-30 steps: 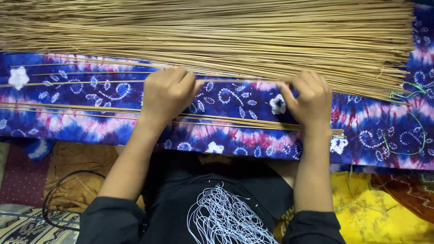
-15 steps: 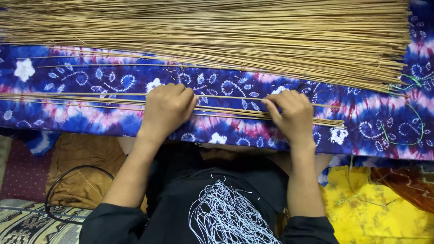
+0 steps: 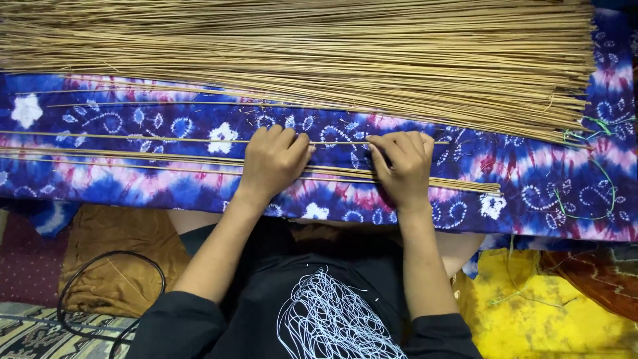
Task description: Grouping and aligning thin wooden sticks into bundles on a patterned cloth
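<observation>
Spanning the frame's upper third, a broad bundle of thin tan straw-like sticks [image 3: 299, 60] ends ragged at upper right. Below it, a blue, pink and white tie-dyed cloth [image 3: 119, 119] shows open fabric between a few loose tan sticks [image 3: 133, 159] crossing mid-frame. The left hand [image 3: 274, 163] lies palm down, fingers curled onto those sticks; the right hand [image 3: 402, 166], just beside it, presses likewise with bent fingers.

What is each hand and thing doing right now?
Left hand: palm down, pressing thin tan sticks against blue tie-dye cloth.
Right hand: palm down on the same sticks.
Big pile of tan sticks: lying flat, untouched.
Black cable loop: lying loose.
</observation>
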